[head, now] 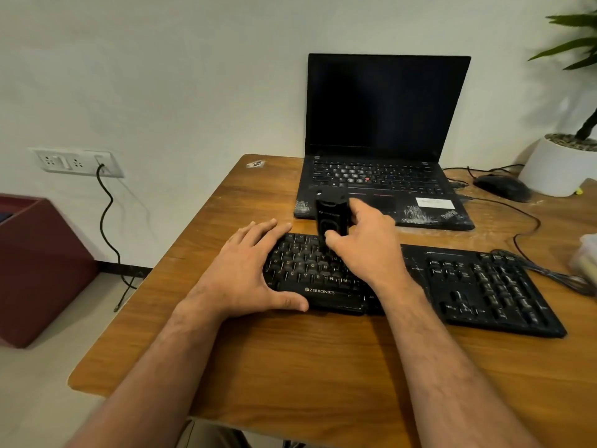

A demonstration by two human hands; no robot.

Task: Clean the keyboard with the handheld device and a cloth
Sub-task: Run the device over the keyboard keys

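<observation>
A black Zebronics keyboard (478,286) lies across the wooden table (290,360). My left hand (245,270) rests flat on the keyboard's left end, thumb along its front edge. My right hand (365,244) grips a black handheld device (331,210), held upright with its lower end on the keys near the keyboard's upper middle. No cloth is clearly in view.
An open black laptop (384,140) with a dark screen stands behind the keyboard. A black mouse (502,186) and its cable lie to the right, beside a white plant pot (559,166). A pale object (586,257) sits at the right edge. A wall socket (77,163) with a cord is at left.
</observation>
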